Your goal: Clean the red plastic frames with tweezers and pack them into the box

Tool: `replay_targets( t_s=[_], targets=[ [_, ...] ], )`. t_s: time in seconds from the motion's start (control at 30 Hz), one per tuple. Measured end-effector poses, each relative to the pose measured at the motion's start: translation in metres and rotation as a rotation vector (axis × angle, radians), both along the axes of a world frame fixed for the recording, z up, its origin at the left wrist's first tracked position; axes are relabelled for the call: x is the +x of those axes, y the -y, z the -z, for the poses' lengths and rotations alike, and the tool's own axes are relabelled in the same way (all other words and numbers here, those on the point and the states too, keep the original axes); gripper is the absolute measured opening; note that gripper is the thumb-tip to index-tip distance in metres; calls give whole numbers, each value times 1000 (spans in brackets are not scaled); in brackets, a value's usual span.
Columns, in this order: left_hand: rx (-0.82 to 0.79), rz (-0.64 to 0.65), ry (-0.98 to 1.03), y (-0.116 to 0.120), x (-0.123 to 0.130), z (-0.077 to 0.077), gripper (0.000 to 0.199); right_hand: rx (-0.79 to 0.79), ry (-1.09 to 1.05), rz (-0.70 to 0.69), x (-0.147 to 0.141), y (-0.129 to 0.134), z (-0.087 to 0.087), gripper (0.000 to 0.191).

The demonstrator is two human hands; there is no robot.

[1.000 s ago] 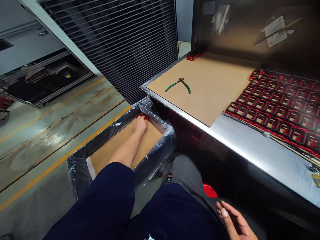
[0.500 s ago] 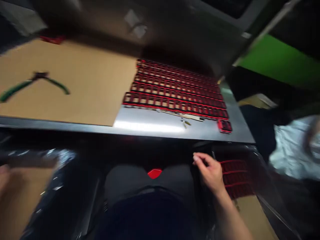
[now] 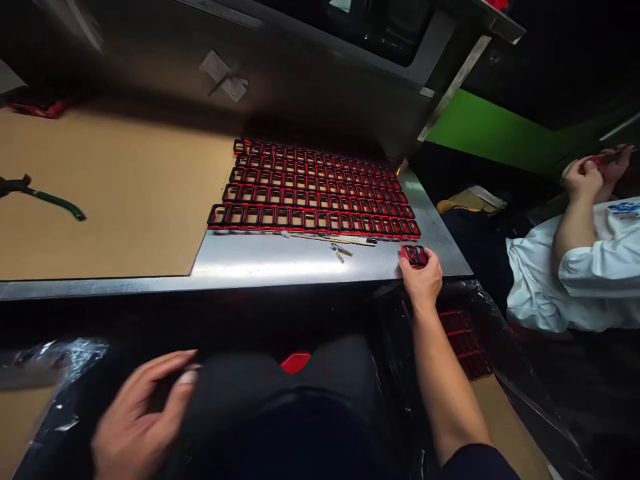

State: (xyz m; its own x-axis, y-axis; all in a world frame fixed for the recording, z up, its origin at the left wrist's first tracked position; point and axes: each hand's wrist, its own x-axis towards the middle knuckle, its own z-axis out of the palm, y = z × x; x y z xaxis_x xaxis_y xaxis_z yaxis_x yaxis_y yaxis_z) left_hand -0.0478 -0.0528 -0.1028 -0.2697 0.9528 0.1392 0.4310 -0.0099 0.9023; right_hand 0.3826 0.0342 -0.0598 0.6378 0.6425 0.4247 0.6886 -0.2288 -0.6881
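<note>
My right hand (image 3: 423,283) is at the front right of the metal table, its thumb and fingers around a small red-and-black plastic frame (image 3: 414,255) that rests on the table top. Over the dark gap left of my lap, my left hand (image 3: 143,417) hangs with thumb and fingers apart and nothing between them. Rows of similar red-and-black frames (image 3: 310,200) stand side by side beyond my right hand. A thin pale tool with a dark tip (image 3: 350,240) and small brass-coloured pieces (image 3: 342,252) lie before the front row.
Brown cardboard (image 3: 135,193) covers the table's left part, with green-handled pliers (image 3: 55,201) on it. A plastic-lined box (image 3: 465,343) with more red frames stands low at right; another lined box (image 3: 30,413) is low at left. A co-worker in a white shirt (image 3: 590,267) sits at right.
My right hand has moved up and forward from above my lap to the frame on the table and gripped it. My left hand has come right, out of the left box. The view has shifted.
</note>
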Motion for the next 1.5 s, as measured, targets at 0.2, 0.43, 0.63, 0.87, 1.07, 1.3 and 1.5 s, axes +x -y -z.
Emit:
replay_targets(
  t_s=[0.2, 0.43, 0.63, 0.87, 1.07, 1.3, 1.5],
  targets=[
    [-501, 310, 1156, 21, 103, -5, 72, 17, 50, -601, -152, 108, 35, 72],
    [-894, 185, 1202, 33, 87, -8, 43, -132, -335, -970, -174, 156, 57, 58],
    [-802, 375, 923, 59, 75, 0, 50, -223, -595, -919, -159, 155, 58, 27],
    [-119, 568, 12, 59, 64, -16, 25, -612, -1646, -629, -181, 149, 48, 24],
    [30, 691, -10, 56, 61, -21, 25, -546, -1612, -685, -189, 151, 50, 20],
    [22, 754, 36, 58, 58, -16, 23, -421, -1218, -750, -181, 152, 47, 23],
    [52, 754, 24, 58, 57, -13, 16, -371, -1136, -753, -172, 154, 44, 21]
  ],
)
